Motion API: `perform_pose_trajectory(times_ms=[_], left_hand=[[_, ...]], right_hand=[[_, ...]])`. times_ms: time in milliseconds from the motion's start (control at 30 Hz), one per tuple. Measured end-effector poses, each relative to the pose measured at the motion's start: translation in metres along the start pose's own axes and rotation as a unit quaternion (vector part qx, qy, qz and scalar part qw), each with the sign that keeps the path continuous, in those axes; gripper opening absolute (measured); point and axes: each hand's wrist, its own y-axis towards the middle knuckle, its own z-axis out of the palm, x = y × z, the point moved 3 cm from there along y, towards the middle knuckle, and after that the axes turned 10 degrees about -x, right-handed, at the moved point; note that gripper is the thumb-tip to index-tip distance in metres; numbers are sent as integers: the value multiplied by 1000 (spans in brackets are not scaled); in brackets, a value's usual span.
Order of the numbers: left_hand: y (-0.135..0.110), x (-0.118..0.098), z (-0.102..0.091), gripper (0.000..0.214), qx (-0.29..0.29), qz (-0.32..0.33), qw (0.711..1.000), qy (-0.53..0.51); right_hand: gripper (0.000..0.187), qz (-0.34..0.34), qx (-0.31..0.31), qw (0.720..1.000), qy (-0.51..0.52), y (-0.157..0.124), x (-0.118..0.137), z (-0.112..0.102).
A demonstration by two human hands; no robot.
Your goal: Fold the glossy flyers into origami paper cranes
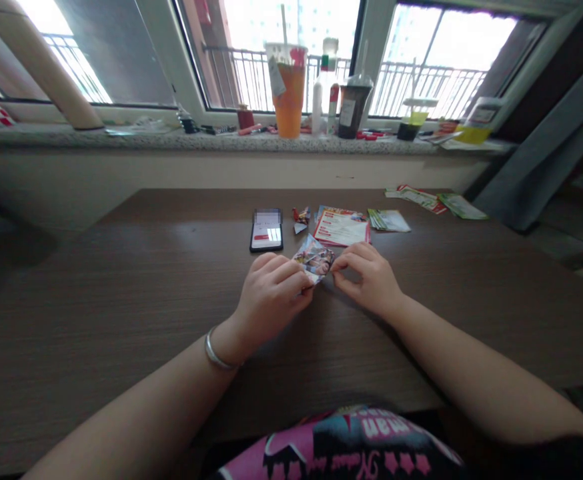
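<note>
My left hand [277,287] is closed on a folded piece of colourful printed paper [317,257], thumb and fingers pressing its lower left part. At the paper's right corner, my right hand [365,275] pinches with thumb and forefinger. The paper has a pointed top and is tilted above the table. Just beyond it lies a stack of printed leaflets [342,228], with a small folded paper figure [301,219] to its left. A phone with a lit screen [266,231] rests farther left, beyond my left hand.
The brown table [171,300] reaches to the wall below a windowsill [146,141]. Right of the leaflets are green-edged cards [389,220] and more printed slips [419,198]. On the sill stand an orange drink cup [288,93], a dark cup [354,110] and several bottles.
</note>
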Motion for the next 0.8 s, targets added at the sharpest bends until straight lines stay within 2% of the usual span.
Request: perform_pose_trajectory(times_ms=[233,433,800], left_hand=[[1,-4,0,9,27,12,1000,6],[-1,-1,4,11,35,10,999,12],[-2,2,5,9,32,12,999,10]], right_hand=[[7,-44,25,999,13,-1,18,2],[8,-24,32,999,-31,-3,9,7],[10,12,46,999,-7,-2,7,6]])
